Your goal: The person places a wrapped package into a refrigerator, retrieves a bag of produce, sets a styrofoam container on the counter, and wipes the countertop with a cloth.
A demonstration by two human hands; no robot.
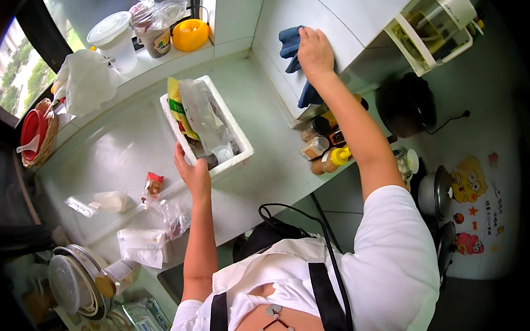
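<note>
My right hand (pixel 316 54) is stretched forward to the tiled wall and presses a dark blue cloth (pixel 291 41) against it. The cloth hangs in folds beside and below the fingers. Nearer to me, my left hand (pixel 195 176) grips the near side of a white foam box (pixel 241 154) on the counter, its fingers partly hidden by the box wall. Inside the box lie a yellow and green packet (pixel 180 115), clear plastic bags (pixel 201 104) and other items I cannot make out.
Spice jars (pixel 314 148) and a yellow-capped bottle (pixel 336 158) crowd the counter under my right forearm. Small packets and bags (pixel 174 216) lie left of my left arm. Tubs (pixel 115 40) and a yellow pot (pixel 190 35) line the windowsill. A rack (pixel 429 36) hangs at upper right.
</note>
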